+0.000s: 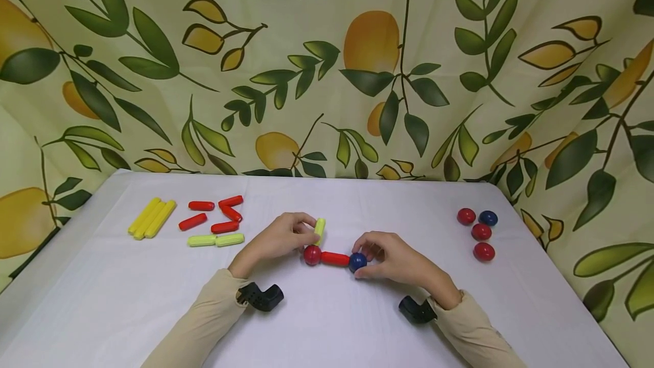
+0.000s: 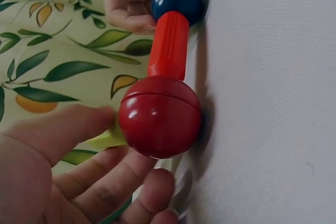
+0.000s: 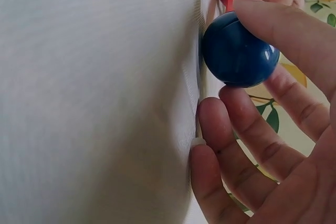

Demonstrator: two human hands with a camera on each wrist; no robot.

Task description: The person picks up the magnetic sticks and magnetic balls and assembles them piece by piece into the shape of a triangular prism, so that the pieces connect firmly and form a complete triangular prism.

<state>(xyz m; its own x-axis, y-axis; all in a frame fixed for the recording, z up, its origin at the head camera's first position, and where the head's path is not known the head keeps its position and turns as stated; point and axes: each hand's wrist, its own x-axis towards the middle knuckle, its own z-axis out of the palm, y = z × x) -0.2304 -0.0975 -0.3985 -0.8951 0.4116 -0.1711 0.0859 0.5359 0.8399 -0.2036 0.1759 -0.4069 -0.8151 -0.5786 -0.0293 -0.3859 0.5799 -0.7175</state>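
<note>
A red ball [image 1: 313, 255] and a blue ball [image 1: 357, 262] are joined by a short red rod [image 1: 335, 259], low over the white cloth in the middle of the table. From the red ball a lime-green rod [image 1: 319, 231] points away toward the back. My left hand [image 1: 280, 239] pinches this green rod between thumb and fingers, close by the red ball [image 2: 160, 117]. On the other end, my right hand [image 1: 394, 255] holds the blue ball [image 3: 240, 51], thumb on one side and fingers on the other. Its remaining fingers spread loosely near the cloth.
Several loose red rods [image 1: 201, 205] lie at the back left, with two lime-green rods [image 1: 229, 239] in front of them. Three long yellow rods [image 1: 152, 218] sit further left. At the right are three red balls [image 1: 483, 251] and one blue ball [image 1: 488, 218]. A patterned curtain [image 1: 306, 72] hangs behind.
</note>
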